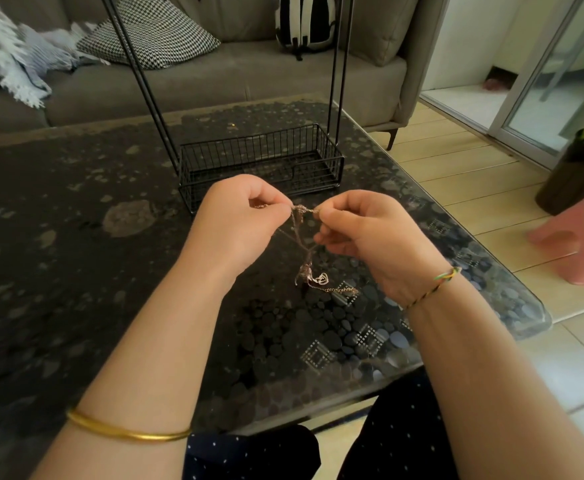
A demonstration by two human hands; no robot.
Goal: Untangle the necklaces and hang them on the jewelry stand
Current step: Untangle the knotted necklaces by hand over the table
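Note:
A tangled bunch of thin rose-gold necklaces (305, 265) hangs between my hands above the dark glass table (76, 237). My left hand (238, 223) pinches the top of the tangle at its left end. My right hand (370, 233) pinches it a few centimetres to the right. The chains drop in a twisted strand to a knot with a small pendant (321, 279), and a loose chain end trails right onto the table. Just behind my hands stands the black wire jewelry stand (262, 164), a basket base with tall thin uprights; its top is out of view.
A grey sofa (214, 81) with a patterned cushion, a blanket and a striped backpack runs behind the table. To the right, on the tiled floor, are a pink stool (581, 237) and a dark bin (581, 171). The table's rounded corner (539, 317) lies near my right wrist.

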